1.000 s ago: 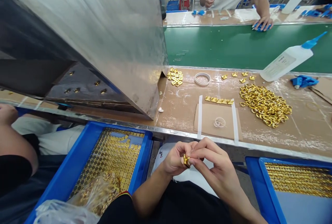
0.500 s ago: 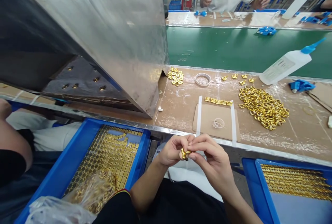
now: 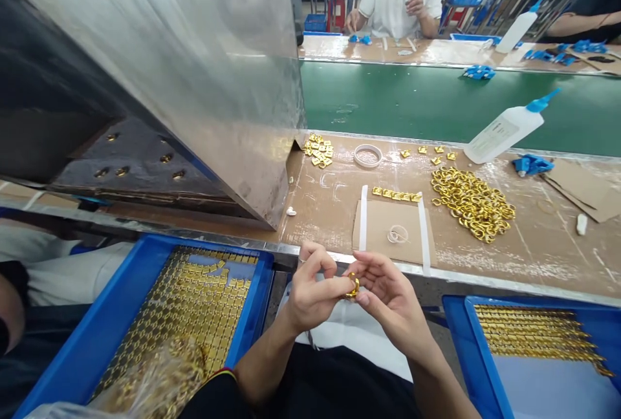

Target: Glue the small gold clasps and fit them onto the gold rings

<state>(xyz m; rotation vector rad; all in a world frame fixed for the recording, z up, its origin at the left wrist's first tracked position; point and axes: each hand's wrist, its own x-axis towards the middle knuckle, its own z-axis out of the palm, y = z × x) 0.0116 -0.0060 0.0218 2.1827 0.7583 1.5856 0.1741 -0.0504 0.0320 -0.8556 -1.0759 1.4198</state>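
Note:
A small gold ring (image 3: pixel 354 286) is held up in front of my body, just off the table's front edge. My left hand (image 3: pixel 313 290) pinches it between thumb and index finger. From the other side my right hand (image 3: pixel 395 302) curls round it, its thumb against the lower edge and its fingertips behind, partly hidden. Beyond the hands lies a cardboard pad (image 3: pixel 392 231) with white tape strips and a small clear roll on it. A row of gold square pieces (image 3: pixel 396 194) lines the pad's far edge. Right of that spreads a heap of gold rings (image 3: pixel 473 202).
A large metal hood (image 3: pixel 233 83) stands at left. Blue trays of gold pieces flank me, left (image 3: pixel 262 290) and right (image 3: pixel 490 380). A white bottle (image 3: pixel 504 134) leans near the green belt (image 3: pixel 388 102). Across it sits a person in white (image 3: pixel 400 2); another person's leg shows at left.
My left hand has turned knuckles up, with its index finger now on the ring. The right fingers have opened a little. The view has shifted slightly; the person across has moved their hands.

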